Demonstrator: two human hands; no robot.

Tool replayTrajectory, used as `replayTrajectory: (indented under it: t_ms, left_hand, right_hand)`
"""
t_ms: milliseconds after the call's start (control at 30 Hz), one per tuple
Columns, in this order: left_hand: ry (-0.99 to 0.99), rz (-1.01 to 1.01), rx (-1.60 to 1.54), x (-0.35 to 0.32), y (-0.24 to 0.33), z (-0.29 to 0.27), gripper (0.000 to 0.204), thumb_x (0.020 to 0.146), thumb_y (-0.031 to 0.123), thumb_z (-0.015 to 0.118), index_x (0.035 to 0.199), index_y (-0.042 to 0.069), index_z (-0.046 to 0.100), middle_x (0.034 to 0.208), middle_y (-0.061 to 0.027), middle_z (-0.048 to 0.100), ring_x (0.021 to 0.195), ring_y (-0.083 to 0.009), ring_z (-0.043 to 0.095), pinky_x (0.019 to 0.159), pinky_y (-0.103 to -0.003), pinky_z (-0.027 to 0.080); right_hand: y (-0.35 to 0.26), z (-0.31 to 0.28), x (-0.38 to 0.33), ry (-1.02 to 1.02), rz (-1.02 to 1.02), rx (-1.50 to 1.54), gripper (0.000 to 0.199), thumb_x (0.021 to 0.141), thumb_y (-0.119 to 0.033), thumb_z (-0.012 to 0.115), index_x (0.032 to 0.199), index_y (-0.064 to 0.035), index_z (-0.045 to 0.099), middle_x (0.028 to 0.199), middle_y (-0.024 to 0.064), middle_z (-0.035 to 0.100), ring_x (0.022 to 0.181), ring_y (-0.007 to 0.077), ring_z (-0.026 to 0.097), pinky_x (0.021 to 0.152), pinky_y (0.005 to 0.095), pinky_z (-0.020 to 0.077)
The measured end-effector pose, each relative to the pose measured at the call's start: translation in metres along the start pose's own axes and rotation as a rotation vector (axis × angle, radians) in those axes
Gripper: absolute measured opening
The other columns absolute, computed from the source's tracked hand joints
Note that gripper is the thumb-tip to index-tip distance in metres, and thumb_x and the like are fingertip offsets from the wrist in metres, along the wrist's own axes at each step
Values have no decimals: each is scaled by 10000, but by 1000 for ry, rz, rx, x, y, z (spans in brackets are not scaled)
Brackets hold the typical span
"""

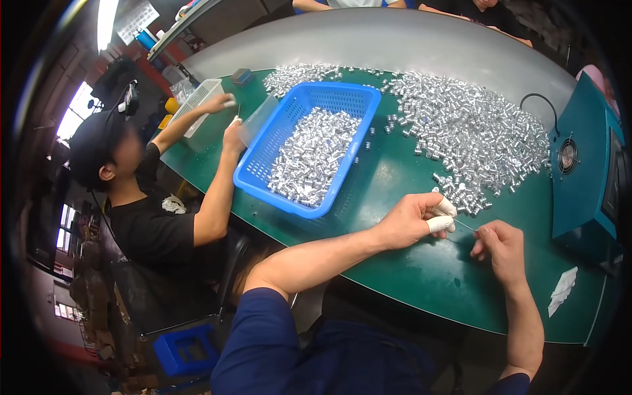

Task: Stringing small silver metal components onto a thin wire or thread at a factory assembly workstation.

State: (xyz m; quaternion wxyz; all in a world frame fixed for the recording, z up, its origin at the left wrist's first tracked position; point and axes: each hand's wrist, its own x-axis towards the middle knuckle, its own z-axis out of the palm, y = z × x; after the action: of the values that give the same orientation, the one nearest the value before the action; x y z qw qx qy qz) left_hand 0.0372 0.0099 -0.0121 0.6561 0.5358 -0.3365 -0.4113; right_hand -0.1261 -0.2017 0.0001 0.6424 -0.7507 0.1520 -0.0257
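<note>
My left hand (411, 220), with white covers on some fingertips, is closed in a pinch in front of the near end of the metal heap. What it pinches is hidden behind the fingertips. To its right, my right hand (501, 249) grips a thin, pale rod (466, 226) between thumb and fingers. The rod's other end reaches the left fingertips. Just beyond both hands lie many small, silvery cylindrical metal parts (471, 131), heaped loosely on the green tabletop (388, 273).
A blue plastic basket (309, 209) holds more metal parts. At right stands a teal machine (586, 171) with a fan; a crumpled white paper (563, 291) lies near it. A co-worker (131, 191) sits at left beside a white basket (205, 99). A grey barrier (421, 43) edges the back.
</note>
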Motion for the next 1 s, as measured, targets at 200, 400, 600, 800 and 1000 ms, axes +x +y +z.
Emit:
replayTrajectory:
  t_ms: [200, 400, 600, 800, 1000]
  left_hand:
    - [20, -63, -43, 3, 3, -5, 195, 1004, 174, 645, 1139, 33, 638, 965, -93, 727, 790, -126, 687, 704, -265, 541]
    - [-23, -62, -62, 2, -1, -3, 182, 1001, 166, 646, 1133, 41, 638, 973, -96, 733, 786, -121, 686, 709, -259, 536]
    - [-14, -8, 14, 2, -1, -1, 200, 994, 167, 662, 1134, 26, 635, 966, -101, 732, 799, -123, 689, 732, -273, 548]
    - [11, -71, -82, 4, 0, -5, 164, 986, 144, 659, 1101, 27, 642, 938, -98, 723, 777, -128, 683, 687, -263, 541]
    - [-40, -110, -140, 3, 1, -8, 202, 1001, 179, 651, 1154, 48, 642, 985, -115, 737, 803, -126, 690, 715, -257, 537]
  right_hand:
    - [-22, 13, 0, 269, -744, -592, 254, 806, 46, 745, 1055, 19, 703, 830, 124, 694, 697, 222, 671, 623, 323, 544]
    - [-15, 8, 1, 273, -909, -813, 157, 830, 27, 728, 983, 17, 694, 729, 113, 652, 632, 243, 649, 572, 346, 513]
    - [-4, 5, -2, -24, 130, 199, 152, 961, -133, 654, 957, 18, 677, 644, 64, 631, 643, 147, 642, 548, 250, 479]
    - [-13, 24, -5, 159, -70, 145, 107, 933, -74, 675, 990, 17, 673, 741, 67, 655, 701, 154, 660, 603, 254, 510]
    - [-17, 15, -4, 263, -769, -585, 106, 854, 5, 723, 957, 26, 711, 742, 78, 667, 658, 165, 634, 585, 278, 493]
